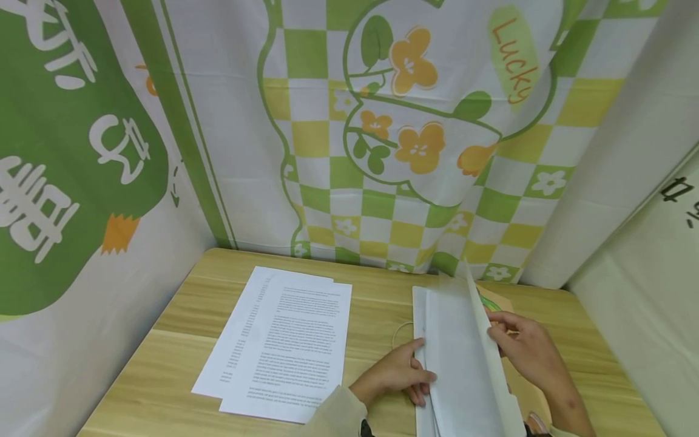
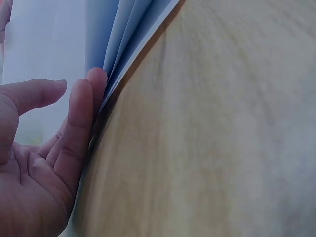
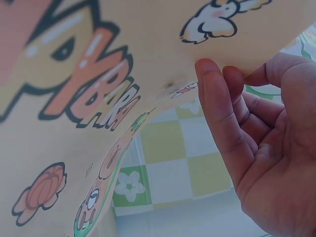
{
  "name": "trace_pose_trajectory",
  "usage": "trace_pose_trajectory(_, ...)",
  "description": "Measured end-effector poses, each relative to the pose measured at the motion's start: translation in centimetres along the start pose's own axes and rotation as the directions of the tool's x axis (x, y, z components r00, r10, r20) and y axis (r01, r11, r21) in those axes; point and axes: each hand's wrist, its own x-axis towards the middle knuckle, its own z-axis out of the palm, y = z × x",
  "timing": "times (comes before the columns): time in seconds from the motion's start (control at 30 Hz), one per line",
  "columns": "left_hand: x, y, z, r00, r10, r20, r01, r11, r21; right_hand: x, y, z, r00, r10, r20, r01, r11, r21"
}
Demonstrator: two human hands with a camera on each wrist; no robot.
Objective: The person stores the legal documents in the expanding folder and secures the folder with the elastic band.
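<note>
A folder with a tan cartoon-printed cover and whitish inner sheets lies at the right of the table. My right hand pinches the edge of its raised flap, thumb on one side and fingers on the other. Along the folder's left side, my left hand touches the layered edges. In the left wrist view, the fingertips of that hand rest against the fanned sheets, while the thumb stands apart from them. A thin elastic cord loops out beside the folder.
Two overlapping printed pages lie left of the folder on the wooden table. Patterned curtains hang behind the table's back edge and along both sides.
</note>
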Motion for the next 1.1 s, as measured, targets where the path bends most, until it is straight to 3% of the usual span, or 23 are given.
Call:
trace_pose_trajectory(0.3,-0.3,0.2,0.0,0.999,0.009,0.039,-0.011,0.998,0.056,0.0,0.1,0.1,1.000,0.011,0.005,-0.011,1.000,0.008)
trace_pose_trajectory(0.7,-1.6,1.0,-0.1,0.995,-0.004,0.101,-0.017,0.977,0.211,-0.1,-0.3,0.0,1.000,-0.001,-0.013,0.001,1.000,-0.003)
trace_pose_trajectory(0.9,-2.5,1.6,0.1,0.997,-0.012,0.079,-0.018,0.929,0.371,0.0,-0.2,0.2,1.000,0.002,-0.012,-0.002,1.000,0.008)
trace_pose_trajectory(1.1,-3.2,2.1,0.7,0.999,0.030,0.022,-0.038,0.835,0.548,0.0,0.0,0.3,1.000,0.004,-0.005,-0.003,1.000,0.018)
